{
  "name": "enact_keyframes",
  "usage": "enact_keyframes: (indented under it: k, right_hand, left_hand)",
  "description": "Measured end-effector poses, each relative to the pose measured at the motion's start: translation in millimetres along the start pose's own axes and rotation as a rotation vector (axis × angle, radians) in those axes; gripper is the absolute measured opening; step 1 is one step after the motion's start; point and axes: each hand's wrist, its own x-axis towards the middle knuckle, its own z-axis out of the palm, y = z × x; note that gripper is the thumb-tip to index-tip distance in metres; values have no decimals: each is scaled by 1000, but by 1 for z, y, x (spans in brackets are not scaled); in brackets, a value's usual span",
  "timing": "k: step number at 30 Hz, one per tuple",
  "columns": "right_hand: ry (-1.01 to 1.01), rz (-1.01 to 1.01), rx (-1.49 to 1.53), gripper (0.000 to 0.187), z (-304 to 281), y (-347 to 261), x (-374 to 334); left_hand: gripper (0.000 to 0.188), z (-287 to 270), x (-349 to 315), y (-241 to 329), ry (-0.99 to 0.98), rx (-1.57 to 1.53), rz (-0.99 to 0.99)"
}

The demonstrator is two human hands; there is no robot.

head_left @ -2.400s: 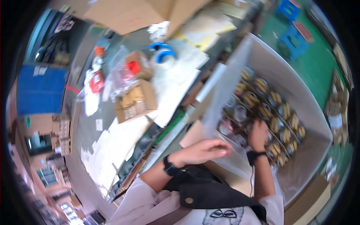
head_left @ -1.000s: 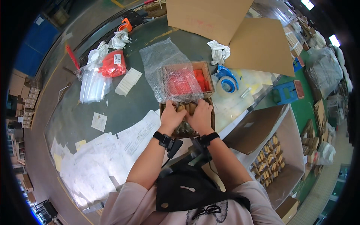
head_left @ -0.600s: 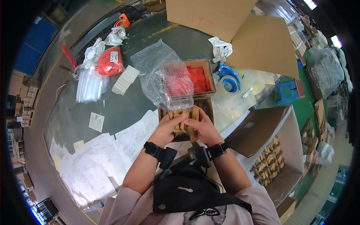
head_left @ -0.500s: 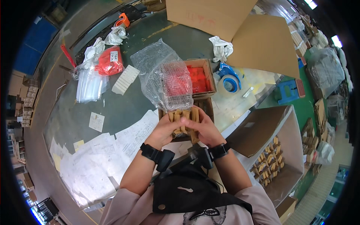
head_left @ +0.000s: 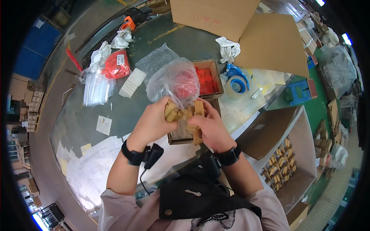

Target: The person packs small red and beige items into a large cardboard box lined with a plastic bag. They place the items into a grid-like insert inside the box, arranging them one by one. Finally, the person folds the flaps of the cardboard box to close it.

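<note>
From the head view, a small brown box [head_left: 184, 124] is held up over the gray table [head_left: 115, 111]. It is gripped by the left hand [head_left: 154, 121] and the right hand [head_left: 210, 125], one on each side, so it stays steady. The fingers are clamped on its tan flaps. A clear bag [head_left: 174, 81] with red parts sits just above it, beside an open box [head_left: 207, 79] of red pieces.

Both hands, left hand [head_left: 152, 122] and right hand [head_left: 210, 125], grip a small brown box [head_left: 184, 119] over the table [head_left: 115, 111].
</note>
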Motion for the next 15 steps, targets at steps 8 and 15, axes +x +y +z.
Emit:
enact_keyframes:
  k: [8, 15]
  right_hand:
    - [5, 122, 102, 54, -31, 28, 4]
    - [32, -566, -758, 51, 19, 47, -5]
  left_hand:
    - [42, 23, 10, -63, -157, -614, -254]
    - [35, 34, -15, -50, -113, -1023, -336]
